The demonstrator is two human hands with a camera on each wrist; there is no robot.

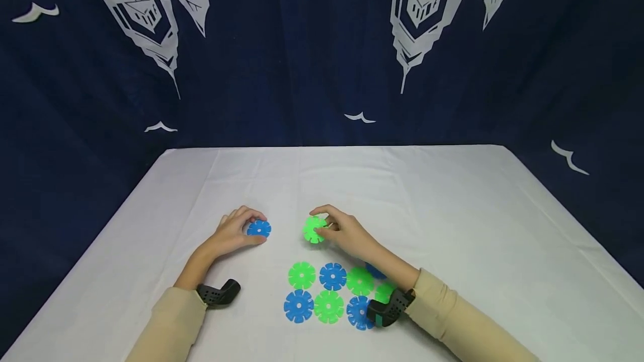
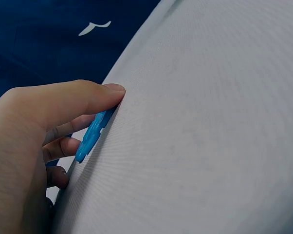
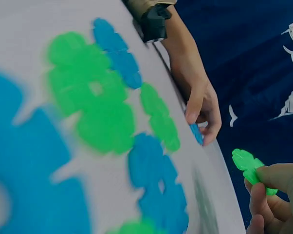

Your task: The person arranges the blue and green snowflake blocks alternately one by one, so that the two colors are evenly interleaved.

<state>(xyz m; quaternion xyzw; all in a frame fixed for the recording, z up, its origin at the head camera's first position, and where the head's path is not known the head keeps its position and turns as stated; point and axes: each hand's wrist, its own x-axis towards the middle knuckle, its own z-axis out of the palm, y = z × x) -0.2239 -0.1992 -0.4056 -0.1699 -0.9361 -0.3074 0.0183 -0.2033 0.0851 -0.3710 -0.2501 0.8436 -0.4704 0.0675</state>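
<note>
On the left of the table, my left hand [image 1: 232, 234] grips a blue notched disc [image 1: 259, 228] between thumb and fingers. In the left wrist view that blue disc [image 2: 92, 136] appears nearly edge-on, low at the white cloth. My right hand [image 1: 347, 232] pinches a green notched disc [image 1: 313, 230] by its right side, thumb in front. The right wrist view shows this green disc [image 3: 245, 162] raised off the cloth, with the left hand [image 3: 197, 100] and its blue disc beyond. A gap separates the two held discs.
Nearer me, two rows of alternating discs lie flat, among them a green disc [image 1: 302, 276], a blue disc [image 1: 332, 277] and a blue disc [image 1: 299, 306]. My right forearm partly covers the right end. White cloth [image 1: 241, 177] covers the table; a dark blue curtain [image 1: 302, 60] hangs behind.
</note>
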